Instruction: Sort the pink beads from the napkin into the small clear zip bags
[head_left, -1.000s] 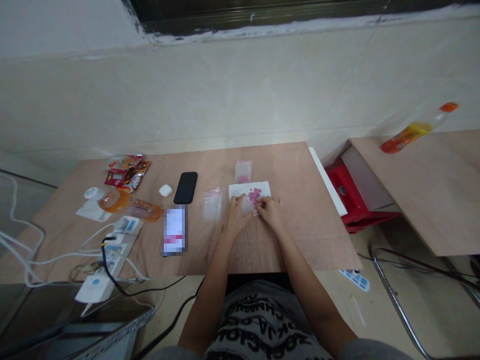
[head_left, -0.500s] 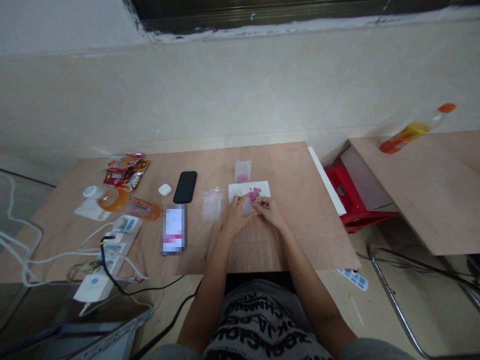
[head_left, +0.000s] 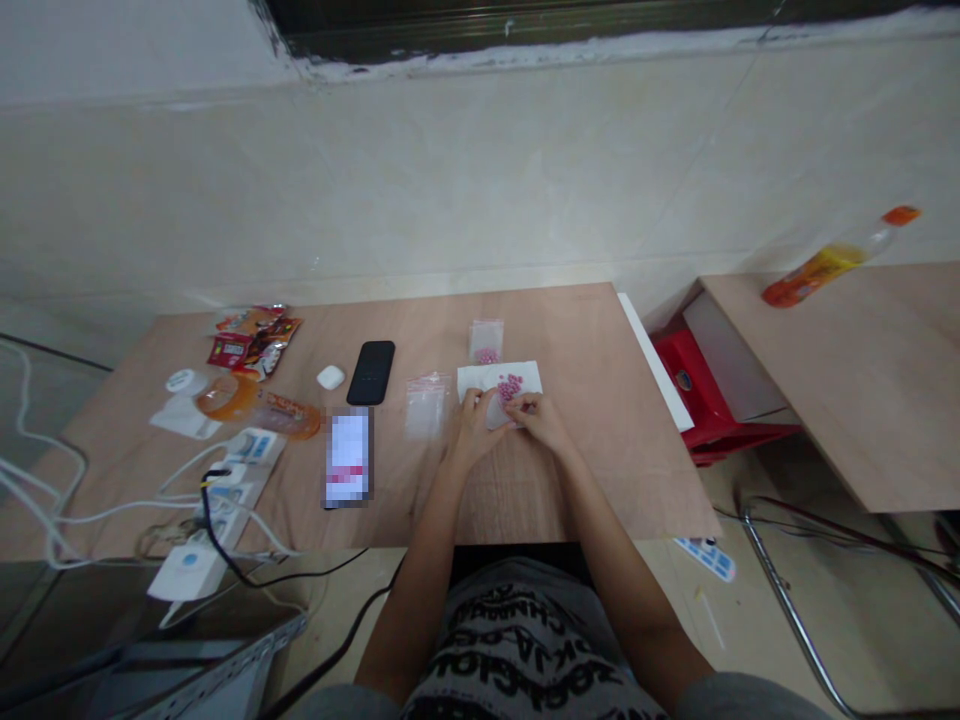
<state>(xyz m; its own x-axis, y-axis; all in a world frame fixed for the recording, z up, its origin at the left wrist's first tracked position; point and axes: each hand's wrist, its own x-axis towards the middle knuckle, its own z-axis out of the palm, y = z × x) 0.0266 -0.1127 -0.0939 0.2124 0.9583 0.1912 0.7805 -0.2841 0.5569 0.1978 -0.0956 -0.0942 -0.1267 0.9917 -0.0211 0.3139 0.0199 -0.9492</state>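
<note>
Over a white sheet of paper (head_left: 531, 370), my two hands are close together with bent fingers. A loose heap of small pink beads (head_left: 511, 385) lies on the paper just beyond my fingertips. My left hand (head_left: 474, 432) grips the edge of a small clear plastic bag (head_left: 493, 414), its thumb stretched toward the right hand. Thumb and forefinger of my right hand (head_left: 541, 420) are pinched together at the right side of this bag, near the beads; what they hold is too small to tell. Behind the paper is another clear bag (head_left: 486, 340) with pink beads in its lower end.
Left of my hands lie flat clear zip bags (head_left: 426, 408), a black phone (head_left: 371, 372), a lit phone (head_left: 349, 458) and a white case (head_left: 330, 377). Farther left are an orange bottle (head_left: 259, 408), snack packets (head_left: 255, 343) and a power strip (head_left: 217, 515) with cables.
Both hands stay in nearly the same place over the paper, with only a very slight shift of the fingers. The camera view has moved a little.
</note>
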